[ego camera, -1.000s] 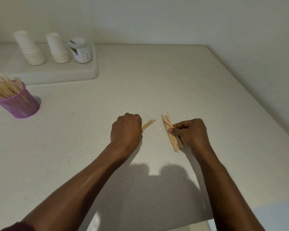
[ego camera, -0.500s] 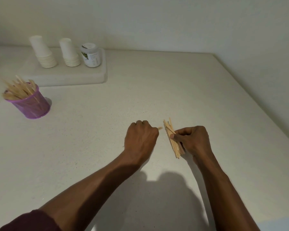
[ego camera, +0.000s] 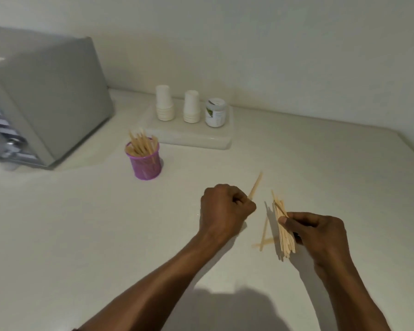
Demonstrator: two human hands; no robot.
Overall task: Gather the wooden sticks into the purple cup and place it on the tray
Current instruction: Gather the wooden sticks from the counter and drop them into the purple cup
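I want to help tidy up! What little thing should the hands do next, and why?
Probably the left hand, closed on one stick, should pick up the two loose sticks lying crossed on the counter beside the bundle held in the right hand. They are the only ones not yet held or in the purple cup.

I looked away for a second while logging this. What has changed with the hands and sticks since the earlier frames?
The left hand now pinches one stick angled up off the counter. Two loose sticks now show between the hands. The right hand keeps its bundle; the purple cup stays beside the tray.
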